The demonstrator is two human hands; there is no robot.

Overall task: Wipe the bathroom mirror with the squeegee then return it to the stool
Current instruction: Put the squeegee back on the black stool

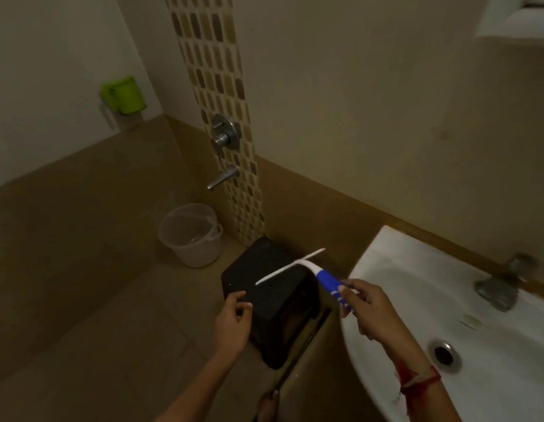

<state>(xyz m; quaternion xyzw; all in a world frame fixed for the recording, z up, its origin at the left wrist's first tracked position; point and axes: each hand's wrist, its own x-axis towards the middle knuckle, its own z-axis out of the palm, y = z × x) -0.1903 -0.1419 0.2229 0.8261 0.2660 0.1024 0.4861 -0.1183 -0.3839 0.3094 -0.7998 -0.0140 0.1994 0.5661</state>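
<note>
A squeegee (pixel 307 271) with a white blade and a blue-and-white handle hangs over the black stool (pixel 264 287). My right hand (pixel 366 310) grips the lower end of its handle, just left of the sink. The blade points up and to the left, above the stool's top, and I cannot tell whether it touches. My left hand (pixel 234 322) hovers at the stool's left front corner, fingers loosely curled, holding nothing. Only a white frame corner (pixel 514 19) shows at the top right; the mirror glass is out of view.
A white sink (pixel 395 266) with a metal tap (pixel 502 284) fills the lower right. A translucent bucket (pixel 190 236) stands on the floor behind the stool, under a wall spout (pixel 223 176). Green cups (pixel 123 94) sit on a wall shelf at the left.
</note>
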